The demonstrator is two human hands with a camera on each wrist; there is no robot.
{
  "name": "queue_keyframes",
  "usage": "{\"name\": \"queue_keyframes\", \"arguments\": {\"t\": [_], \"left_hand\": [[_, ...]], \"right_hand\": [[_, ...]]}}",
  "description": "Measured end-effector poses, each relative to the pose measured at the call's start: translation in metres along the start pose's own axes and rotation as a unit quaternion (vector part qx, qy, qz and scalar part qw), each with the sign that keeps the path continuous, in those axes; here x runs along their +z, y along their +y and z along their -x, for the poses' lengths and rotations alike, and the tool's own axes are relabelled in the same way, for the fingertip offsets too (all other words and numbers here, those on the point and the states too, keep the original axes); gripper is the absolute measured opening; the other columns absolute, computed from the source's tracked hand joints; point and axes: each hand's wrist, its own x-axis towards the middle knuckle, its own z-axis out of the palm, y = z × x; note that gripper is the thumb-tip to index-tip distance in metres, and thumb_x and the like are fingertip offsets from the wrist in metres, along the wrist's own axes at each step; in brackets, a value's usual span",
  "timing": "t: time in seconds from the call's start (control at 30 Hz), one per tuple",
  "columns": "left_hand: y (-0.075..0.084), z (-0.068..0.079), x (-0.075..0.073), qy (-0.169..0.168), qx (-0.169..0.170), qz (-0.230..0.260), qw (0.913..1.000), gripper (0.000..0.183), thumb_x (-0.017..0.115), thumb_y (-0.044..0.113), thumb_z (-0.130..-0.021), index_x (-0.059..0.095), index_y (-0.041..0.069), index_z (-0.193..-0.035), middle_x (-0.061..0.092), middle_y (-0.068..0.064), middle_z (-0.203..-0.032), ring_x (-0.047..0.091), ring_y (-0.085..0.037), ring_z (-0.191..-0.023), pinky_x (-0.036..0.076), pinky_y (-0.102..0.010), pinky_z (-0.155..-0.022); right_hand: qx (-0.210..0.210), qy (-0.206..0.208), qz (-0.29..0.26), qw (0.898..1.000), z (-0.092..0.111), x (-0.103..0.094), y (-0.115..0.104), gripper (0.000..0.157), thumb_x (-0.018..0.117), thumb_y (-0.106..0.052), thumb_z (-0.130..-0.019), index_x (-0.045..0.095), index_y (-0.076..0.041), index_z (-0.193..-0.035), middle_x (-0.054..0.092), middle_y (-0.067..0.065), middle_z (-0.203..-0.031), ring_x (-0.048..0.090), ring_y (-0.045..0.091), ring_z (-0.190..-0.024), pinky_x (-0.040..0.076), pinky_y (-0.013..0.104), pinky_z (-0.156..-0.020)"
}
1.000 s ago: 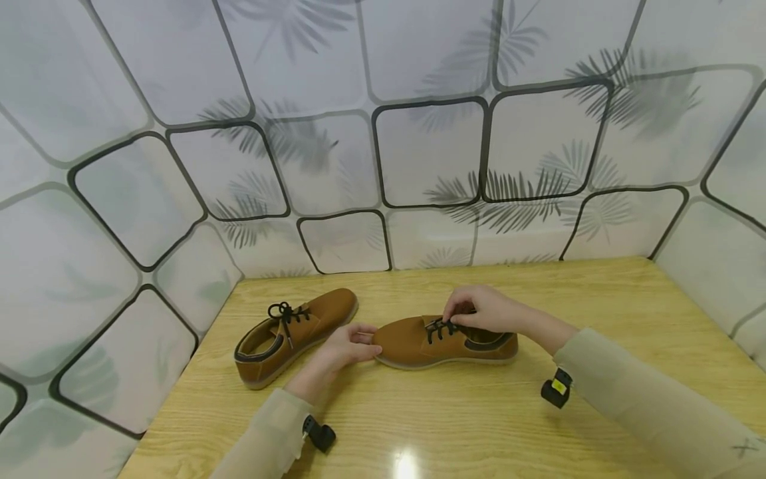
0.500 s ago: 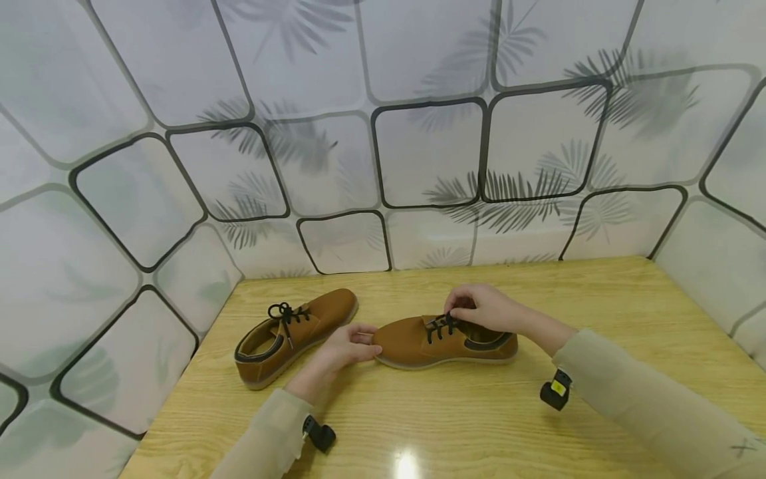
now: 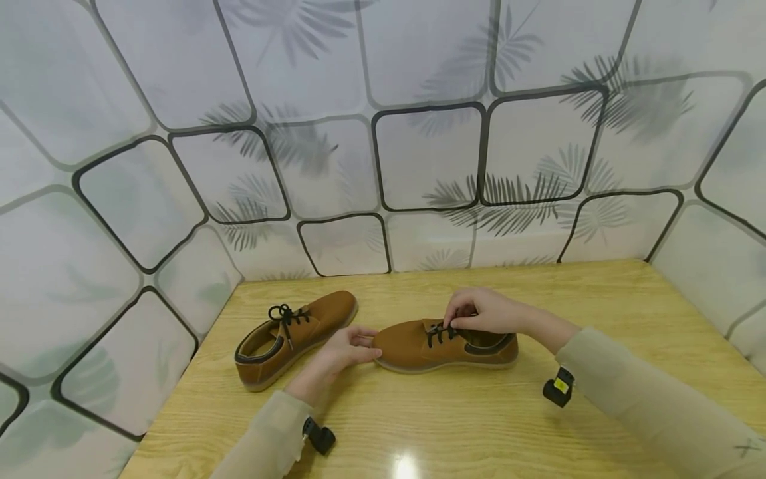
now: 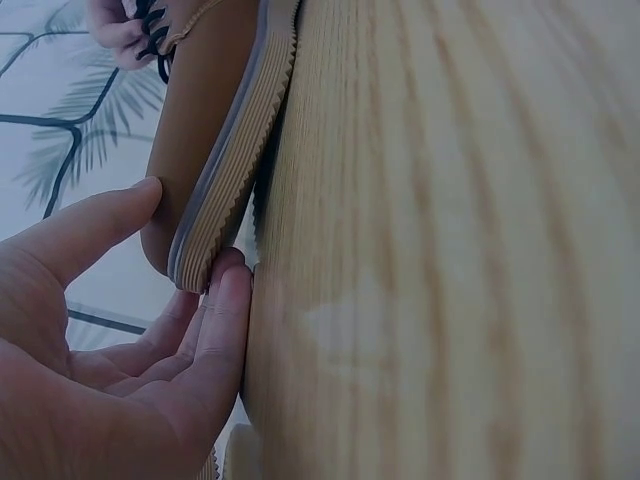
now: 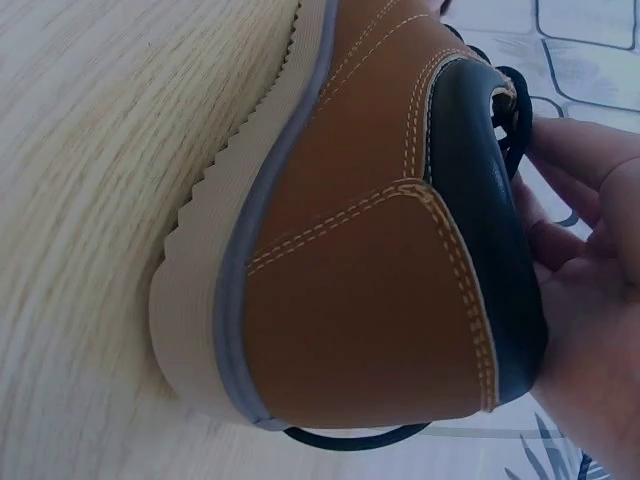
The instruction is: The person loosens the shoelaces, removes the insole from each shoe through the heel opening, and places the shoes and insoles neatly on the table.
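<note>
A brown leather shoe (image 3: 413, 344) with black laces lies with its toe to the left, sole on the wooden table. My left hand (image 3: 345, 346) holds its toe; in the left wrist view the thumb (image 4: 140, 195) is on the upper and the fingertips (image 4: 232, 275) are at the sole's edge. My right hand (image 3: 483, 310) reaches over the shoe's opening and pinches the black shoelace (image 3: 445, 326) at the top of the lacing. Beyond the dark padded collar (image 5: 490, 250), the right wrist view shows the lace (image 5: 518, 120) at my fingers, which partly hide it.
The matching brown shoe (image 3: 323, 313), its lace tied in a bow (image 3: 281, 311), stands at the left behind my left hand. A patterned wall (image 3: 431, 159) closes off the back of the light wooden table (image 3: 455, 426). A loop of black cord (image 5: 360, 438) hangs past the held shoe's heel.
My right fingers and thumb have shifted slightly at the top of the lacing, the thumb now lower against the laces. My left hand and both shoes keep their places.
</note>
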Motion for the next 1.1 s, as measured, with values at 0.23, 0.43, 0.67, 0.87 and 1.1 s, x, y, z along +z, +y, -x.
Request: {"name": "queue_keyframes", "arguments": {"t": [0.23, 0.43, 0.67, 0.87, 1.1], "left_hand": [[-0.0031, -0.0011, 0.0006, 0.001, -0.006, 0.000, 1.0000, 0.048, 0.075, 0.012, -0.080, 0.055, 0.002, -0.123, 0.057, -0.014, -0.109, 0.056, -0.019, -0.090, 0.050, -0.029, -0.077], [-0.0043, -0.0017, 0.0003, -0.001, 0.005, -0.009, 0.9999, 0.048, 0.074, 0.012, -0.081, 0.055, 0.001, -0.123, 0.059, -0.015, -0.109, 0.057, -0.019, -0.091, 0.050, -0.028, -0.077], [-0.0014, -0.0012, 0.0003, 0.006, 0.004, -0.018, 0.9998, 0.048, 0.075, 0.013, -0.080, 0.056, 0.002, -0.123, 0.059, -0.014, -0.109, 0.057, -0.019, -0.092, 0.049, -0.027, -0.076], [-0.0003, -0.0014, 0.0001, 0.007, 0.002, -0.022, 0.9997, 0.048, 0.075, 0.014, -0.080, 0.056, 0.003, -0.123, 0.059, -0.015, -0.110, 0.057, -0.020, -0.093, 0.048, -0.028, -0.077], [-0.0008, -0.0008, -0.0001, 0.004, 0.004, -0.021, 0.9998, 0.048, 0.074, 0.012, -0.081, 0.055, 0.001, -0.124, 0.058, -0.016, -0.111, 0.056, -0.021, -0.094, 0.049, -0.029, -0.077]], "right_hand": [[0.013, 0.026, -0.010, 1.000, 0.0017, 0.0027, 0.0027, 0.011, 0.059, -0.015, -0.094, 0.069, -0.018, -0.096, 0.065, -0.003, -0.097, 0.062, 0.011, -0.084, 0.053, 0.029, -0.075], [0.052, 0.071, -0.021, 0.996, 0.0014, 0.0043, 0.0036, 0.010, 0.059, -0.017, -0.094, 0.069, -0.016, -0.097, 0.067, -0.004, -0.095, 0.063, 0.011, -0.086, 0.052, 0.027, -0.077], [0.074, 0.083, -0.066, 0.992, -0.0004, 0.0024, 0.0038, 0.010, 0.058, -0.016, -0.095, 0.067, -0.012, -0.098, 0.067, 0.001, -0.096, 0.064, 0.016, -0.087, 0.053, 0.028, -0.076], [0.018, 0.029, -0.047, 0.998, -0.0012, 0.0016, 0.0046, 0.012, 0.058, -0.021, -0.095, 0.067, -0.016, -0.101, 0.065, -0.001, -0.095, 0.061, 0.017, -0.081, 0.052, 0.029, -0.071], [0.028, 0.020, -0.064, 0.997, -0.0015, 0.0012, 0.0076, 0.013, 0.062, -0.026, -0.092, 0.069, -0.017, -0.099, 0.065, -0.001, -0.095, 0.062, 0.020, -0.083, 0.053, 0.030, -0.073]]}}
